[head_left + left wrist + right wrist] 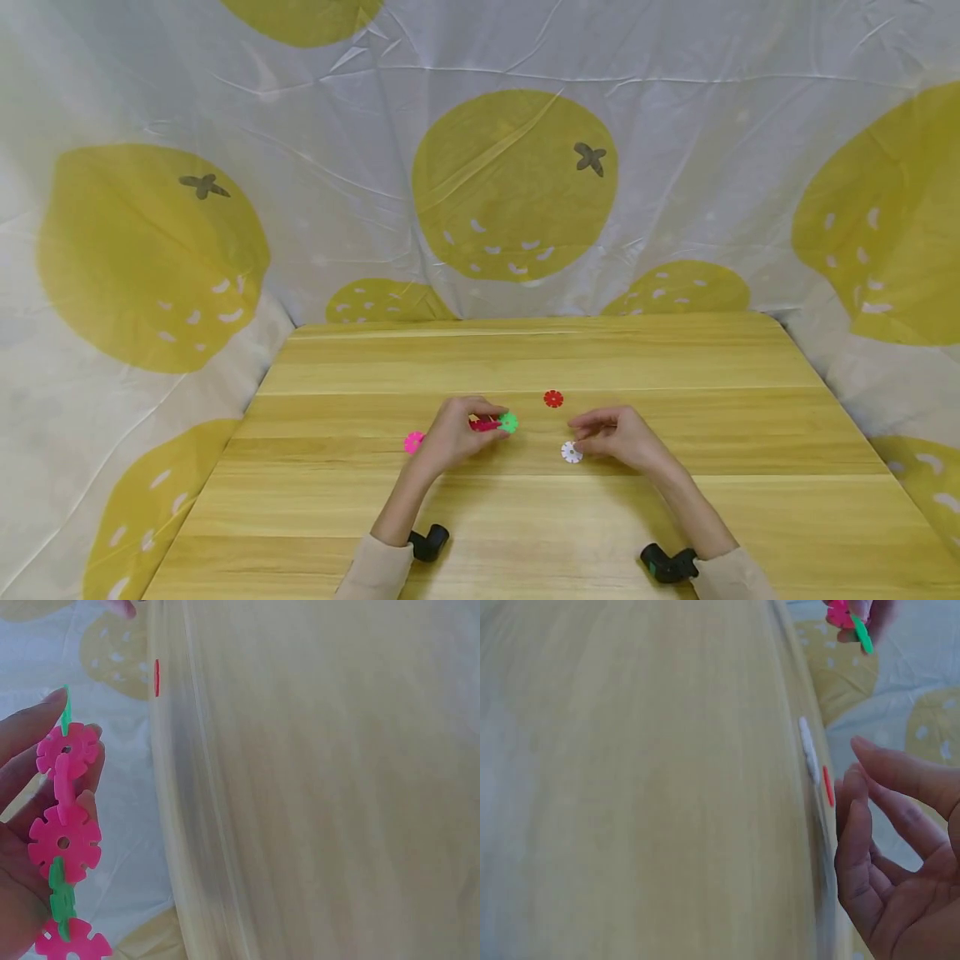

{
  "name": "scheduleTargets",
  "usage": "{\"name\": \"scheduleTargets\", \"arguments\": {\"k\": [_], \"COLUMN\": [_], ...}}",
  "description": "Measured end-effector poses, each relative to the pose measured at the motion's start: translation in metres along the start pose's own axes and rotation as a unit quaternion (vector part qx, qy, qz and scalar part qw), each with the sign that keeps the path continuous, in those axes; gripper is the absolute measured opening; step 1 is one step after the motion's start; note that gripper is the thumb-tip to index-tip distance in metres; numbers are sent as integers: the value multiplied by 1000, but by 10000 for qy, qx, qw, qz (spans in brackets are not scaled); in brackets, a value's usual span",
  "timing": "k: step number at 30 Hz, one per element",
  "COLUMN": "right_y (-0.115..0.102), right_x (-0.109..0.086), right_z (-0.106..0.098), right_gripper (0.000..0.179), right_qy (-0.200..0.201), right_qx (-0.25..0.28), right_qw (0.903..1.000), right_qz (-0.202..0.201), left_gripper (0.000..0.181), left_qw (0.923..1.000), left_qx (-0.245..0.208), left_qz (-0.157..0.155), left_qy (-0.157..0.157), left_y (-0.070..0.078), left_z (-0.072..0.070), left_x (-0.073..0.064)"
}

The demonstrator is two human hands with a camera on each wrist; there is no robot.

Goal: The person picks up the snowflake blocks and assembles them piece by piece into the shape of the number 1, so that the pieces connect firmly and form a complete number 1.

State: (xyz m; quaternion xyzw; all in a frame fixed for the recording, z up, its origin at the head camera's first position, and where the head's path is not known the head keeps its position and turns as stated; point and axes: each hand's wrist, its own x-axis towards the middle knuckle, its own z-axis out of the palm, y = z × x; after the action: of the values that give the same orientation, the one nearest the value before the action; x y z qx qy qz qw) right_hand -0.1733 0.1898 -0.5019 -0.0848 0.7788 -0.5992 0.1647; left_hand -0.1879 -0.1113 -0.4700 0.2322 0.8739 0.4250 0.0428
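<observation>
My left hand (452, 437) holds a chain of linked snowflake discs above the table. In the left wrist view, pink discs (64, 844) alternate with thin edge-on pieces, one of them a green disc (61, 896). The chain's far end is a green disc (508, 422), close to the thumb and fingertips. My right hand (626, 435) is beside a white snowflake disc (572, 452) on the table. Its fingers (853, 840) are loosely bent, the thumb stands apart, and nothing shows between them. Whether a fingertip touches the white disc I cannot tell.
A red snowflake disc (553, 398) lies farther back, between the hands. The wooden table (525, 525) ends at a curtain (480, 50) printed with yellow fruit, which also hangs along both sides. Black wrist mounts (430, 543) sit below each hand.
</observation>
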Motion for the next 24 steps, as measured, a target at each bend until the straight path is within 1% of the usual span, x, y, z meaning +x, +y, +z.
{"name": "scheduleTargets", "arguments": {"k": [5, 10, 16, 21, 24], "right_y": [4, 8, 11, 11, 9], "right_x": [-2, -2, 0, 0, -1], "right_z": [-1, -3, -4, -1, 1], "right_gripper": [37, 36, 33, 32, 31], "right_qy": [-301, -385, -384, -309, -243], "right_qx": [-136, -116, -277, -411, -557], "right_qw": [9994, 9991, 9986, 9982, 9976], "right_qz": [-44, -117, -226, -304, -339], "left_gripper": [27, 28, 26, 29, 30], "left_qw": [9999, 9997, 9996, 9996, 9996], "left_qx": [92, 153, 119, -34, -53], "left_qz": [70, 101, 200, 109, 55], "left_qy": [-91, -161, -188, -249, -289], "left_y": [-1, -2, -2, -1, -1], "left_z": [0, 1, 2, 2, 3], "left_x": [-1, 0, 0, -1, -2]}}
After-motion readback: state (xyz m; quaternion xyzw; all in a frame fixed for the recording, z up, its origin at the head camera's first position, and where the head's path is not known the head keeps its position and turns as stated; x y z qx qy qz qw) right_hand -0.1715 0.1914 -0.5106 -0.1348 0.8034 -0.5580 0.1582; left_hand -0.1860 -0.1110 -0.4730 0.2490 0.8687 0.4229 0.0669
